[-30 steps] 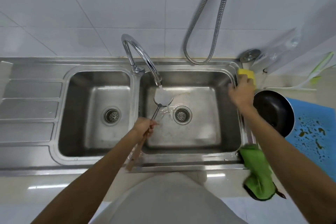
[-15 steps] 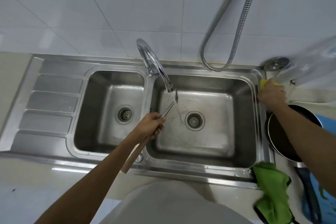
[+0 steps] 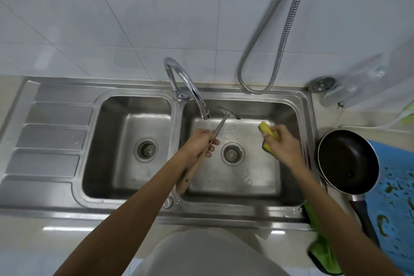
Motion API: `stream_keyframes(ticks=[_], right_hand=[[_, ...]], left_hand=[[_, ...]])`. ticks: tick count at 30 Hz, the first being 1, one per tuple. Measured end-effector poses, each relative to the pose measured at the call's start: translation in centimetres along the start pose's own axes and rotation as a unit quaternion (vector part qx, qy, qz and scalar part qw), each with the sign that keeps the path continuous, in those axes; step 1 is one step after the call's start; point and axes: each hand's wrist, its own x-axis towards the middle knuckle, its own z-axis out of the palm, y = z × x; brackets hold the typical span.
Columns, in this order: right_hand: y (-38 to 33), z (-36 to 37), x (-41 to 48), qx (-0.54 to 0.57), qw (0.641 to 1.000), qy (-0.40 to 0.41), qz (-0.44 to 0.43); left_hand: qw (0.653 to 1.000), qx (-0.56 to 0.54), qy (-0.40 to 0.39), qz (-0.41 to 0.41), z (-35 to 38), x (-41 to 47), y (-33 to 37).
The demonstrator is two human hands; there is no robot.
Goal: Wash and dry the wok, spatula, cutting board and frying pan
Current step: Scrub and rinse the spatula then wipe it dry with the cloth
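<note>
From the head view, the left hand is closed around the wooden handle of the spatula at frame centre, its metal blade angled up toward the back wall of the right sink basin, beside the faucet with water running. The right hand grips a yellow sponge over the same basin. The black frying pan sits on the table at right, partly on a wet blue mat. A green cloth lies at lower right.
</note>
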Motion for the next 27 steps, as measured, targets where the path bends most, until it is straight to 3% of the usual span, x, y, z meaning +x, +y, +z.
stream_keyframes(ticks=[2, 5, 13, 17, 21, 25, 27], right_hand=[[-0.9, 2.1, -2.2, 0.035, 0.999, -0.012, -0.015], [-2.7, 5.5, -4.8, 0.032, 0.994, -0.009, -0.107], [-7.7, 12.6, -5.9, -0.081, 0.936, -0.008, -0.342], [-7.6, 13.0, -4.2, -0.093, 0.944, 0.019, -0.316], [-7.0, 14.4, -7.4, -0.086, 0.921, -0.048, -0.378], [-6.7, 12.3, -4.3, -0.130, 0.949, 0.043, -0.283], [-7.3, 12.5, -5.0, -0.136, 0.942, 0.046, -0.304]], left_hand=[[0.999, -0.039, -0.020, -0.005, -0.3, -0.3, 0.0], [0.998, -0.049, -0.025, -0.015, -1.5, -0.9, -0.9], [0.997, 0.068, 0.011, -0.034, -4.3, -3.4, -4.4], [0.997, 0.062, 0.006, -0.035, -4.7, -4.0, -5.6], [0.999, 0.046, 0.016, -0.008, -4.9, -3.6, -5.3], [0.997, 0.063, -0.022, -0.027, -4.2, -3.7, -5.9], [0.998, 0.048, -0.018, -0.024, -3.9, -3.6, -5.5]])
